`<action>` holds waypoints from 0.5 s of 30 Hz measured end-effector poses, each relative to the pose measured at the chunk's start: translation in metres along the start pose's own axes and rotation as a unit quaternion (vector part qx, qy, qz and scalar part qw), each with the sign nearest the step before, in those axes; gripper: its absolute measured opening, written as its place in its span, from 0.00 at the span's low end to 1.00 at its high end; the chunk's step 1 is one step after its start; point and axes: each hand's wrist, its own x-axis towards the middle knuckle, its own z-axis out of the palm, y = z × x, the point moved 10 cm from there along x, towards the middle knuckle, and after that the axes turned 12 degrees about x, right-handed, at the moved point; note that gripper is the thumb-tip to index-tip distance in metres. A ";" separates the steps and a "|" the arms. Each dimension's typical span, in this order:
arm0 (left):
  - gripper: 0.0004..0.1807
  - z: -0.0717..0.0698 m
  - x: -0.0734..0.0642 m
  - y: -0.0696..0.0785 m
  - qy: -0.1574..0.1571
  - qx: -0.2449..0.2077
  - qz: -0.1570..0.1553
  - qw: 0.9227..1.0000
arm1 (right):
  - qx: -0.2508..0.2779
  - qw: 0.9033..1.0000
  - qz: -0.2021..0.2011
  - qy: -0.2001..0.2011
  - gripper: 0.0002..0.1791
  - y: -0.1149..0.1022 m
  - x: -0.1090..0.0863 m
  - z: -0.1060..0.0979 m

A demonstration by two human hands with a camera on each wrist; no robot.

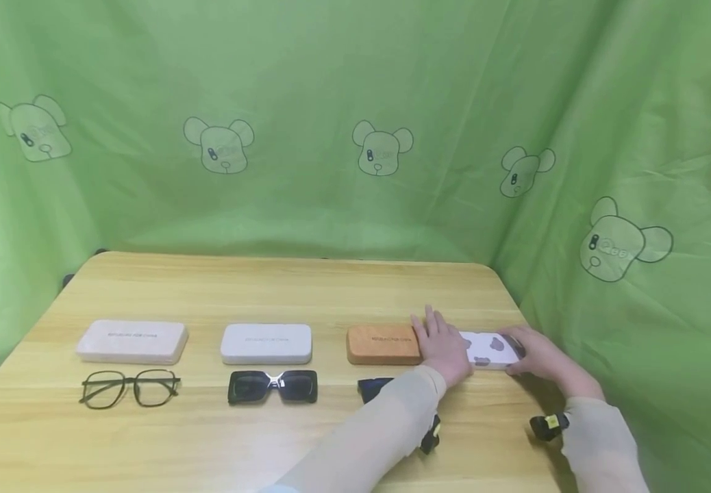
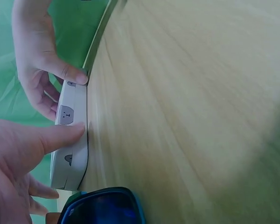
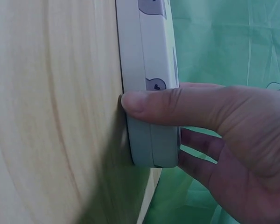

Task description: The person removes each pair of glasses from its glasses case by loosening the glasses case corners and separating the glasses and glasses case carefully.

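Observation:
A white glasses case (image 1: 483,348) with grey bear-face prints lies closed at the right end of a row of cases. My right hand (image 1: 543,356) grips its right end; in the right wrist view the thumb (image 3: 137,101) presses the front side and the other fingers reach behind. My left hand (image 1: 444,349) is at the left end, its thumb (image 2: 67,135) on the front side and its other fingers stretched toward the back. Close beside the left hand lies a brown glasses case (image 1: 383,344). Dark sunglasses (image 1: 372,389) sit partly hidden behind the left forearm.
Farther left on the wooden table (image 1: 177,452) are a pale pink case (image 1: 132,342) and a white case (image 1: 266,344). Thin-framed eyeglasses (image 1: 130,388) and black sunglasses (image 1: 272,387) lie in front of them. A green curtain (image 1: 306,68) surrounds the table's back and sides.

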 end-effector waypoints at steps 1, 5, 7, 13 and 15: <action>0.49 0.000 0.001 -0.001 -0.001 -0.001 0.000 1.000 | -0.001 1.000 -0.001 0.001 0.41 0.000 0.000 0.000; 0.43 0.005 0.005 -0.002 -0.002 -0.026 -0.004 1.000 | -0.001 1.000 0.001 0.002 0.41 0.001 0.001 -0.001; 0.41 0.008 0.007 -0.002 0.000 -0.034 -0.006 0.999 | 0.000 1.000 0.002 0.001 0.41 0.001 0.001 -0.001; 0.44 0.013 0.010 -0.005 -0.003 -0.044 -0.019 0.999 | -0.001 1.000 0.006 0.004 0.41 0.003 0.001 -0.001; 0.44 0.014 0.011 -0.006 -0.004 -0.046 -0.023 0.999 | 0.000 1.000 0.006 0.005 0.41 0.003 0.001 -0.001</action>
